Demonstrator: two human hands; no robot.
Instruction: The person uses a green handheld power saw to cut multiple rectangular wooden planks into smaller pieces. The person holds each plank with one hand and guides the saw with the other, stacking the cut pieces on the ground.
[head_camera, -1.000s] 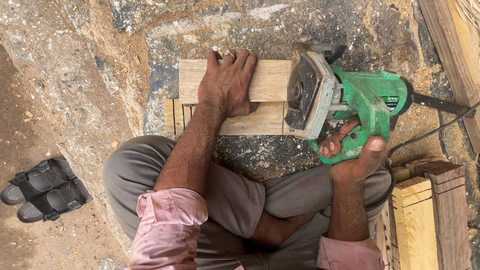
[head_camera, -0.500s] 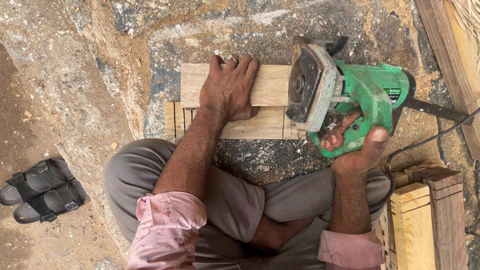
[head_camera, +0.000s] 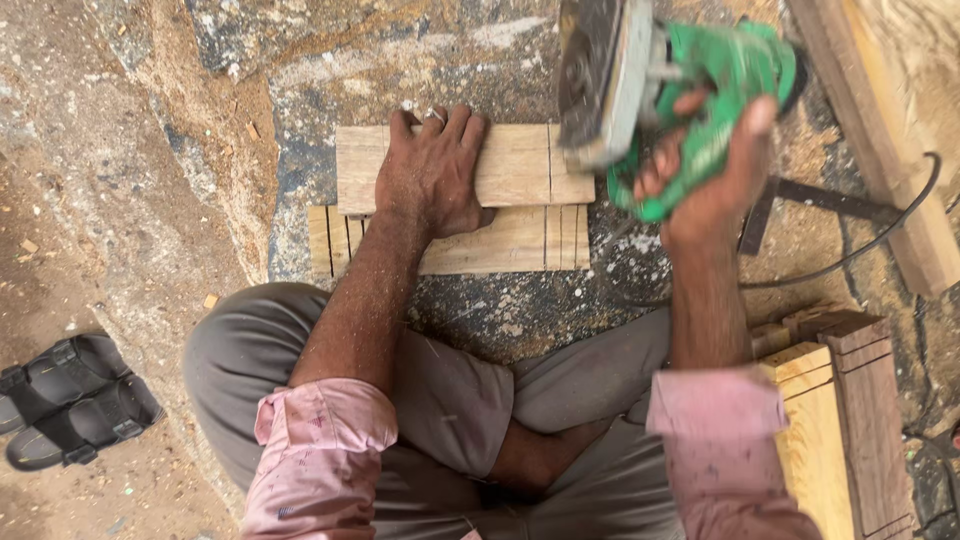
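Holding a green power saw (head_camera: 690, 90) by its handle, the right hand (head_camera: 705, 175) has its fingers wrapped tight around the green grip. The saw is up off the wood, above the right end of the boards, and its round grey blade guard (head_camera: 595, 80) faces left. A black cord (head_camera: 860, 250) runs from the saw side across the ground to the right. The left hand (head_camera: 432, 175) lies flat and open on the upper wood board (head_camera: 520, 165), pressing down, with the fingers spread toward the far edge. It grips nothing. That board sits on top of a lower wood board (head_camera: 500, 245), which sticks out a little nearer to the person. Both boards have thin dark lines across them near the ends. They rest on a rough stone floor (head_camera: 330, 60) with sawdust on it. The person sits cross-legged in grey trousers and rolled pink sleeves. A stack of wood blocks (head_camera: 835, 420) stands by the right knee. A long plank (head_camera: 880, 130) lies at the far right. Two black sandals (head_camera: 70, 400) lie to the left.
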